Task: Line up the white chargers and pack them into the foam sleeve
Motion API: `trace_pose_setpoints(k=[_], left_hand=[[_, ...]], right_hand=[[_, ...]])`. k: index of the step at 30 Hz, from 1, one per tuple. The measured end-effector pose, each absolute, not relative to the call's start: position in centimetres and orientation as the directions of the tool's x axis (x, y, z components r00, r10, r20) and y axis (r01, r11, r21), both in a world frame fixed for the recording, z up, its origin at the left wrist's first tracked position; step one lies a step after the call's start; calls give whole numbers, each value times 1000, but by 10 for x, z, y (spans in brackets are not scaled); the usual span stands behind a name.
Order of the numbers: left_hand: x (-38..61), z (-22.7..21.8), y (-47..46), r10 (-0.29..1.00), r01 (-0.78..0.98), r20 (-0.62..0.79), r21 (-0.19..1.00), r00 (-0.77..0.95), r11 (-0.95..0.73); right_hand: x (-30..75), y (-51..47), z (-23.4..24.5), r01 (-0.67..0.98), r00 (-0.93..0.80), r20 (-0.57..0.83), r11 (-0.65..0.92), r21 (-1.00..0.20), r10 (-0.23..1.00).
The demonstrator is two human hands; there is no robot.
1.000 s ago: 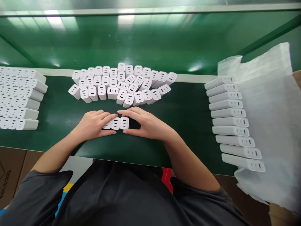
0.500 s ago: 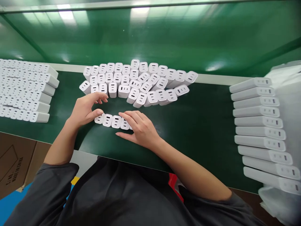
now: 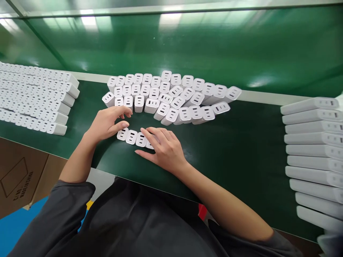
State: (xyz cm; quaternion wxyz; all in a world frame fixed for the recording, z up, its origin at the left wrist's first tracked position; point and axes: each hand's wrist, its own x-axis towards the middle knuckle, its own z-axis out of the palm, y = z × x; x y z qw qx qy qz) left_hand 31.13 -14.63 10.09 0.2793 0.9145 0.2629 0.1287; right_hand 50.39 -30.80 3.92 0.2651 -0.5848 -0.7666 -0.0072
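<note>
In front of me a short row of white multi-port chargers (image 3: 132, 137) stands on the green bench with the port faces up. My left hand (image 3: 108, 122) is at the row's left end, fingers apart. Its thumb tip is over the leftmost charger; whether it touches is unclear. The left fingertips are near the front of the larger charger group (image 3: 152, 105), holding nothing visible. My right hand (image 3: 167, 148) is spread over the row's right end, index finger along the back side and thumb in front. It hides the chargers beneath, so contact there is unclear.
Tight rows of white chargers (image 3: 57, 117) stand on the left. More chargers (image 3: 305, 150) lie in a stacked column at the right. A green panel (image 3: 171, 46) rises behind the bench (image 3: 235, 153). A cardboard box (image 3: 24, 175) is below at the left.
The view has turned slightly, so the bench and chargers appear farther right. My right hand is a little farther left along the row. The left hand keeps about the same pose.
</note>
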Motion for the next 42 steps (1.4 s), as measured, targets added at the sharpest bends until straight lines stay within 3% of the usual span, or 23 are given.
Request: trace_pose_setpoints(k=[8,16,21,28,33,38,42], left_hand=[[304,107,-140,555,460,16,539,832,-705],[290,111,-135,370,487,-327,438,869,-756],[292,104,-138,321,455,-345,443,882,-773],[294,100,-133,277,412,-337,451,900,-791],[291,93,-122,308,448,-369,397,877,-801],[288,83,-112,353,499,-403,351,844,-792],[286,77,-107,364,516,-413,360,835,-777]], right_hand=[[501,-306,36,925,-193,442,313,-217,876],[502,-308,41,929,-207,436,316,-194,876],[497,-307,54,929,-209,390,306,-207,897],[476,-289,59,976,-145,105,159,-147,984],[479,-282,61,981,-136,139,153,-122,981],[516,-318,71,987,72,219,-37,-158,973],[583,-366,75,881,467,215,-431,-195,858]])
